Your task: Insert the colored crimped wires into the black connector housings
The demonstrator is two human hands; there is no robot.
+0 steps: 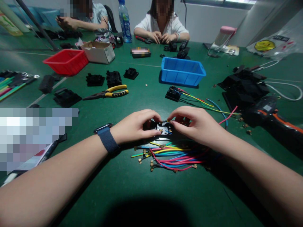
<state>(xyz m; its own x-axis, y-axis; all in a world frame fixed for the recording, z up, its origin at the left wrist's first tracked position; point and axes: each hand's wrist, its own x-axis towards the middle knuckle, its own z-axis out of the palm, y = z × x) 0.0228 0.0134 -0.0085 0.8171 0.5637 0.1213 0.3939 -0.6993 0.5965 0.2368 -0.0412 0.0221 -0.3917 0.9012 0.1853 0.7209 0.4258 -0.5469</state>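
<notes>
Black block (163,128) sits between left hand (133,126) and right hand (197,124) fingers (149,114).

In your grip: black plastic block (162,128), small, lying flat on table, pinched between your left hand (134,126) and your right hand (196,124). Top face up, few brass terminals visible; sides hidden by your fingers.
Just below grip, on your side: loose wires (170,156), short, red, blue, yellow, green, brass lugs on ends, spread in flat fan.
</notes>
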